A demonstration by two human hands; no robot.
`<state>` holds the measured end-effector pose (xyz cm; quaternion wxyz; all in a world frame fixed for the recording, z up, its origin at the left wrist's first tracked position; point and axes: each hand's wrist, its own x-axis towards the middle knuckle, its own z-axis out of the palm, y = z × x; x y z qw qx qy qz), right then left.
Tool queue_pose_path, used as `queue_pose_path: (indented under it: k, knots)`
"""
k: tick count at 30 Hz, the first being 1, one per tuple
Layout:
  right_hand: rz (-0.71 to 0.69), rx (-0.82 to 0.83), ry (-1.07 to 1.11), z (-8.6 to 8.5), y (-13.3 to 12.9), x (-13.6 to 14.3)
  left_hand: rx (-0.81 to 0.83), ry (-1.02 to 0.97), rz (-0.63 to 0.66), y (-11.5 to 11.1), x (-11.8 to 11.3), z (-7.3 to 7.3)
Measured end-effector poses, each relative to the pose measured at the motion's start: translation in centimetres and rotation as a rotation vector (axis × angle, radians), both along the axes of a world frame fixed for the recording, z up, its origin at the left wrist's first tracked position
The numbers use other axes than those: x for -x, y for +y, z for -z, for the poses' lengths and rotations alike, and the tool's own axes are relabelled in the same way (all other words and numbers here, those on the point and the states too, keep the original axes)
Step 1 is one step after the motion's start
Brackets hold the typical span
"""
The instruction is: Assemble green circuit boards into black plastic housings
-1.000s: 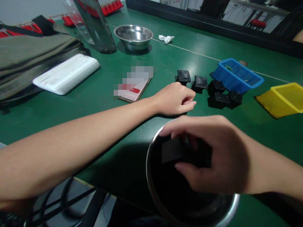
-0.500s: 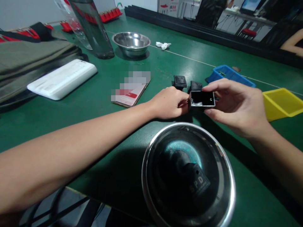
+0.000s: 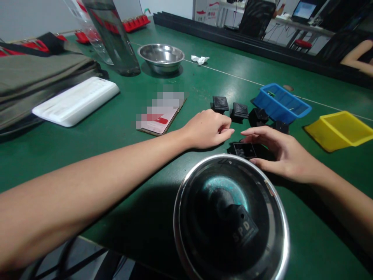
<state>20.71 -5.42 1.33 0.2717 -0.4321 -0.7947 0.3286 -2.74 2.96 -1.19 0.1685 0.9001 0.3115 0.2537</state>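
Observation:
On the green table (image 3: pixel 128 155) lies a small open black box (image 3: pixel 244 150), its hollow side up. My right hand (image 3: pixel 274 151) is around its right side with thumb and fingers apart. My left hand (image 3: pixel 211 128) rests on the table left of the box, its fingers curled in; whether anything is in them is hidden. Behind the hands stand black square parts (image 3: pixel 220 104), (image 3: pixel 240 111), with more dark parts beside my right hand's fingers. A large round metal-rimmed bowl (image 3: pixel 179 217) holding a black piece marked SPD is nearest to me.
A blue bin (image 3: pixel 300 111) and a yellow bin (image 3: pixel 329 134) stand at the right. Further left are a phone (image 3: pixel 163 116), a small steel bowl (image 3: pixel 161 70), a bottle (image 3: pixel 122 50), a white device (image 3: pixel 75 101) and a bag (image 3: pixel 43 74). A person's arm (image 3: pixel 357 54) shows far right.
My right hand has moved down and toward me, and its fingers have opened around the black box, which is now lower. My left hand has hardly moved and no longer touches the box.

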Motion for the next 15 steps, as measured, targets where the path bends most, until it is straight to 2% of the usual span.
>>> queue_pose_path:
  k: [3, 5, 7, 10, 15]
  knots:
    - [-0.018, -0.127, -0.045, -1.9, -0.6, 0.6, -0.005, -0.011, 0.001, 0.0, 0.0, 0.1]
    - [-0.049, -0.138, -0.079, -3.2, -1.1, 1.5, 0.003, -0.022, -0.004, 0.1, -0.1, 0.1]
    - [-0.114, -0.053, -0.179, -4.1, -1.7, 2.8, 0.014, -0.024, -0.007, 0.1, 0.0, 0.1]
    - [-0.198, 0.059, -0.303, -4.6, -2.1, 4.6, 0.017, -0.016, -0.012, 0.0, 0.0, 0.2]
    - [-0.429, 0.223, -0.197, -4.7, -1.5, 6.3, 0.036, 0.040, -0.007, 0.0, 0.1, -0.1]
